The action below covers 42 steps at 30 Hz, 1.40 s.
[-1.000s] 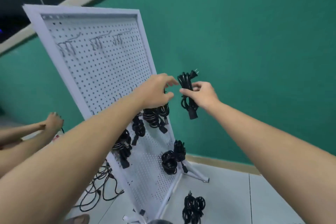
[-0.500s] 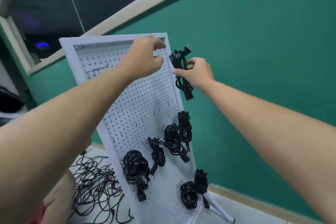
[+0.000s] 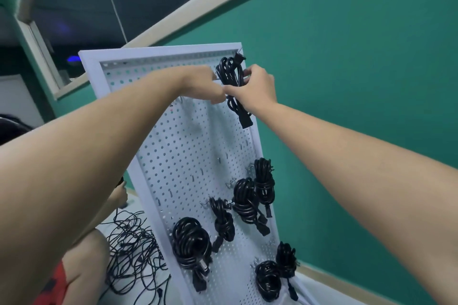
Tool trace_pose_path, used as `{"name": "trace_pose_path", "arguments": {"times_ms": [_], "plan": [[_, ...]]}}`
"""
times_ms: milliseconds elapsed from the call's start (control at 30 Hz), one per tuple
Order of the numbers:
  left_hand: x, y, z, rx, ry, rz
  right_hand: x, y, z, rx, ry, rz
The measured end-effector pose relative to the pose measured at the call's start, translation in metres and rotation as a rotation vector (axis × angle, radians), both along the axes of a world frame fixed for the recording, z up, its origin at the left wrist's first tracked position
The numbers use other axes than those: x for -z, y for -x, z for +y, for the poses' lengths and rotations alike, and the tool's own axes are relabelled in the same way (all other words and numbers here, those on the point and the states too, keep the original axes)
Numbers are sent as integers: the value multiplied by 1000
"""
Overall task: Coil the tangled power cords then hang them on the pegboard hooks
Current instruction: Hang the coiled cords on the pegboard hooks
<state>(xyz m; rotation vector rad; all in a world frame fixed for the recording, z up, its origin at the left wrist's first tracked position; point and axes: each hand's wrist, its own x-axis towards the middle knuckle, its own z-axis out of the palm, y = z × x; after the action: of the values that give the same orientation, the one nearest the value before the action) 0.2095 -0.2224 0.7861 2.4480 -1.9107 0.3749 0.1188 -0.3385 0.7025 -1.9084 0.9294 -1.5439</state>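
Two hands at the pegboard's [image 3: 188, 146] top right corner: our right hand [image 3: 255, 89] fingers pinch the coiled cord [image 3: 229, 72]; left hand [image 3: 200, 86] fingers curl, on what we cannot tell. Hanging step: next, its loop must catch the hook [image 3: 218, 79].

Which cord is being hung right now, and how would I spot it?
Look at the white pegboard standing before the green wall. At its top right corner, the right hand grips a black coiled cord. It is the only one up high; the other bundles hang low on the board.
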Motion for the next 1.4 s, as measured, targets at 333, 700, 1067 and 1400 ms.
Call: {"name": "trace_pose_path", "arguments": {"times_ms": [333,700,1067,1400], "plan": [[5,-17,-9,35,182,-47,17,-20,-1,-93,-111,147],[46,17,21,335,419,-200,62,42,25,-83,-170,181],[311,49,-25,445,8,245,303,117,31,27,-521,361],[593,30,-40,366,-450,552,573,122,41,58,-1067,681]]}}
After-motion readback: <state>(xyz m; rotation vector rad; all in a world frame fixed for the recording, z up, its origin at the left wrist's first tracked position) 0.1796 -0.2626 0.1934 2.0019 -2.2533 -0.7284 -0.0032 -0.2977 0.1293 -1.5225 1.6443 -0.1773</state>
